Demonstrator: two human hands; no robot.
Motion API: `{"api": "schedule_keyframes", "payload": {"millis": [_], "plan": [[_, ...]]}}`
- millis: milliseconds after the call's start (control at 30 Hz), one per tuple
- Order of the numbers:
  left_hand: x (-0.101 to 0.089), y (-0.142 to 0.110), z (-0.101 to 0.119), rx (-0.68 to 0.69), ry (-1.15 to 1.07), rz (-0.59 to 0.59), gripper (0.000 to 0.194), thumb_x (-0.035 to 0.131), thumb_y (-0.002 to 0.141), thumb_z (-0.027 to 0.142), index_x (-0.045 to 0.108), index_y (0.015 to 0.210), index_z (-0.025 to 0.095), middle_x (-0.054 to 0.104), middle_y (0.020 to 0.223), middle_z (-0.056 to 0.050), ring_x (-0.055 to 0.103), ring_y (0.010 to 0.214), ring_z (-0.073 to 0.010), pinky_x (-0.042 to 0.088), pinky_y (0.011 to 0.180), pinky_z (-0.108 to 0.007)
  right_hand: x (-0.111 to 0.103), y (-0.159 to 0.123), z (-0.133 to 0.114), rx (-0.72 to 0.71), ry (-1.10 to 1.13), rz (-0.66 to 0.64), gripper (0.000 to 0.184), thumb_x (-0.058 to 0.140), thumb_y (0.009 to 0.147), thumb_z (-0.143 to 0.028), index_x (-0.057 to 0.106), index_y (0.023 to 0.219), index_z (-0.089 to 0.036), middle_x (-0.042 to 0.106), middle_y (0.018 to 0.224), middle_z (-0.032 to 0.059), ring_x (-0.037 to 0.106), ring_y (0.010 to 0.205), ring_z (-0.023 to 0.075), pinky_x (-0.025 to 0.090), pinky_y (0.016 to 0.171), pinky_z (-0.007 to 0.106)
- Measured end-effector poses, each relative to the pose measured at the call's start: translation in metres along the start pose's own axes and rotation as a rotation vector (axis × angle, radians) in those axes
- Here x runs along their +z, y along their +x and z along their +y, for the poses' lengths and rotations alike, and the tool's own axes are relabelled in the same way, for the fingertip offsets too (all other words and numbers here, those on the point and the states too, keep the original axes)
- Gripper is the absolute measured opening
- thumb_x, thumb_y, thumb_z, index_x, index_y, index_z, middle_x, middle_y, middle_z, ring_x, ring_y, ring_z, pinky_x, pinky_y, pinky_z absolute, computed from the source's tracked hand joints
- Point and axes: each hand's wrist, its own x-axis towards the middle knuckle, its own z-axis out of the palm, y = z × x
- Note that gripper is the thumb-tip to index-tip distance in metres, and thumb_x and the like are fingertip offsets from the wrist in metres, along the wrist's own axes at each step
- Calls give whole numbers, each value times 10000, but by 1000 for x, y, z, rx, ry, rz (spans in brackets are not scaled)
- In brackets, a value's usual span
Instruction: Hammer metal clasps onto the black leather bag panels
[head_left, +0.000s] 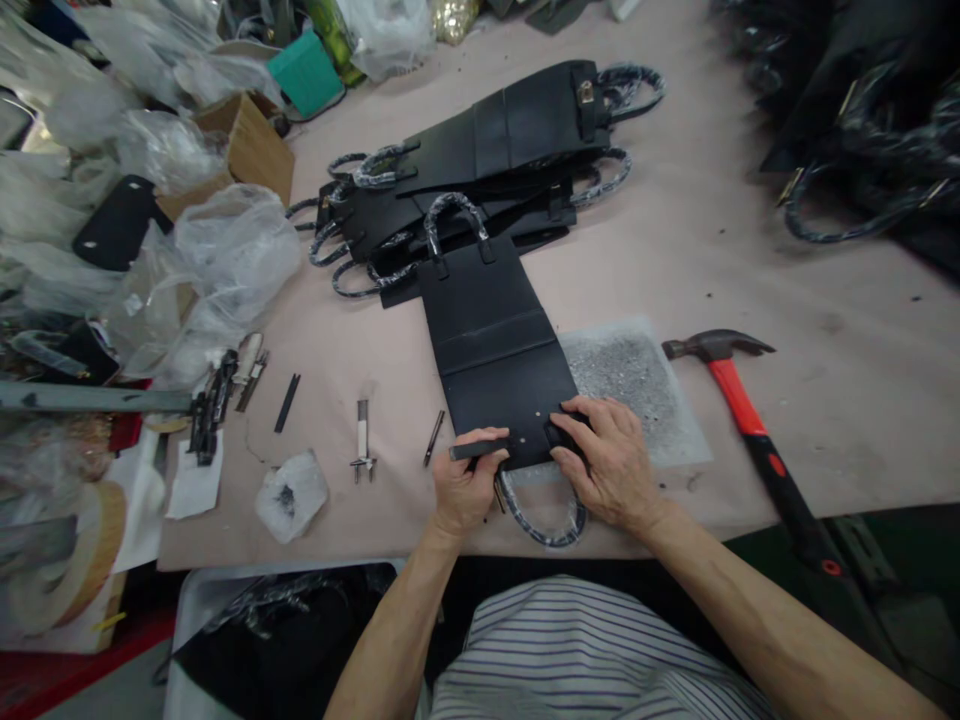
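A flat black bag panel lies lengthwise before me, a crease across its middle and two small light holes near its front edge. At its far end stands a plastic-wrapped loop handle; another wrapped handle curves out at the near end. My left hand is closed around a short, dark bar-shaped tool, pinched between thumb and fingers over the panel's front left corner. With thumb and fingertips, my right hand pinches a black handle tab at the front right edge.
A claw hammer lies right of a pitted translucent pad. Behind the panel sits a stack of black bag pieces. Small tools, including a metal punch and a divider, lie left. Plastic bags crowd the left; more handles lie right.
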Motion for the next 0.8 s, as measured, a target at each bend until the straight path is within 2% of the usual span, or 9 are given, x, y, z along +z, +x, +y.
{"api": "schedule_keyframes", "payload": {"millis": [567, 800], "plan": [[1, 4, 2, 81, 85, -35, 101, 713, 892, 170, 726, 990, 190, 806, 978, -51, 777, 912, -200, 646, 890, -348, 3, -2, 1, 27, 1, -9, 350, 565, 964, -389, 641, 1236, -182, 587, 1293, 145, 513, 1204, 327, 359, 1098, 559], [2, 3, 1, 73, 130, -38, 108, 708, 889, 171, 727, 994, 188, 805, 980, -53, 778, 919, -206, 651, 879, -351, 2, -1, -1, 38, 17, -5, 344, 572, 957, -375, 645, 1240, -194, 585, 1293, 142, 512, 1205, 328, 362, 1096, 559]]}}
